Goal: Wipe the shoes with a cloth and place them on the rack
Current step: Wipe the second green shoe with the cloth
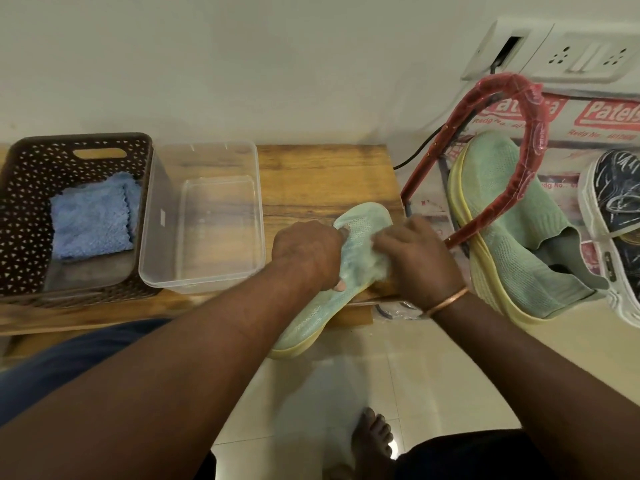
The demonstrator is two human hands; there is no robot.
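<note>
Nearest, on the pale floor in front of the table: a bare foot. Holds a green shoe with the left hand, grip clamped round the shoe's middle, fingertips showing at both of its edges. Presses a pale cloth onto the shoe's upper with the right hand, grip closed on the bunched cloth; cloth blurred, so no finer detail. Wears a copper bangle on the right wrist. Rests the shoe's toe on the table's right front corner, pointing toward the table's back edge, heel hanging past the front edge over the floor.

On the table's left end, a dark lattice basket with a folded blue cloth inside. On the table's middle, just beside the basket, a clear plastic tub.

Just right of the table, a rack with a red wrapped bar. On the rack, under that bar, a second green shoe with a yellow sole, tilted. Farther right of the table, beside that second shoe, a dark shoe with a white sole.
</note>
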